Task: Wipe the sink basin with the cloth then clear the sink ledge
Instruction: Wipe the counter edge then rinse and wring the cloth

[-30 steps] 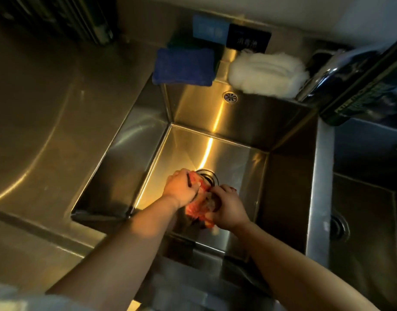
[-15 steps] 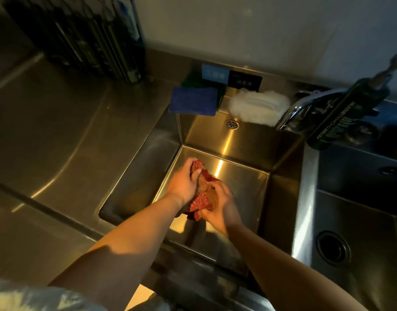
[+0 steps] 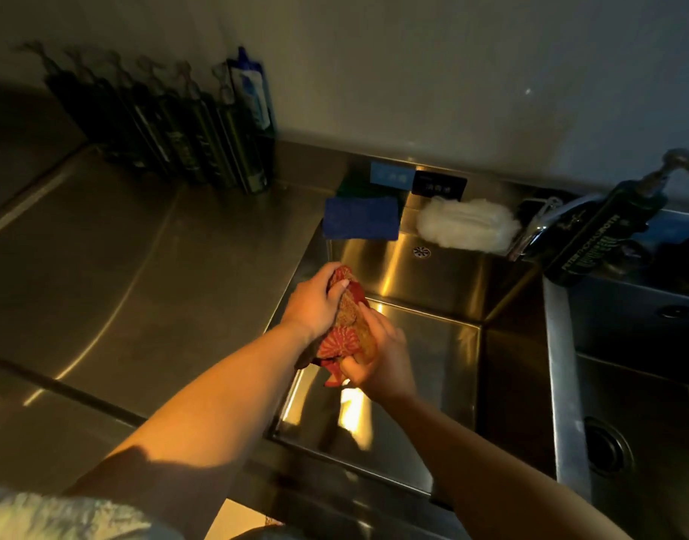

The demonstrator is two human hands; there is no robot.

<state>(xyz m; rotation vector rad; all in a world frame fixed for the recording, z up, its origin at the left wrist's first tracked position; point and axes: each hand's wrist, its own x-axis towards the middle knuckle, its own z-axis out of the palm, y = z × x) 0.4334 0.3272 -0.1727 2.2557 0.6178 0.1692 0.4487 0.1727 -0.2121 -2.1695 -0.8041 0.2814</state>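
A red patterned cloth (image 3: 344,331) is bunched up between both hands, held above the left side of the steel sink basin (image 3: 432,364). My left hand (image 3: 315,302) grips its upper end. Its lower end is in my right hand (image 3: 381,356). On the back ledge lie a blue sponge (image 3: 360,218) at the left corner and a white fluffy pad (image 3: 467,224) to its right. A dark pump bottle (image 3: 604,231) stands tilted in view at the ledge's right end, by the faucet (image 3: 541,224).
A steel counter (image 3: 140,259) stretches to the left, with a row of dark bottles (image 3: 187,142) along the wall. A second basin with a drain (image 3: 607,448) lies to the right, past a steel divider (image 3: 561,364).
Both hands have lifted the cloth from the basin floor by the drain up and to the left. The camera view has pulled back and tilted upward.
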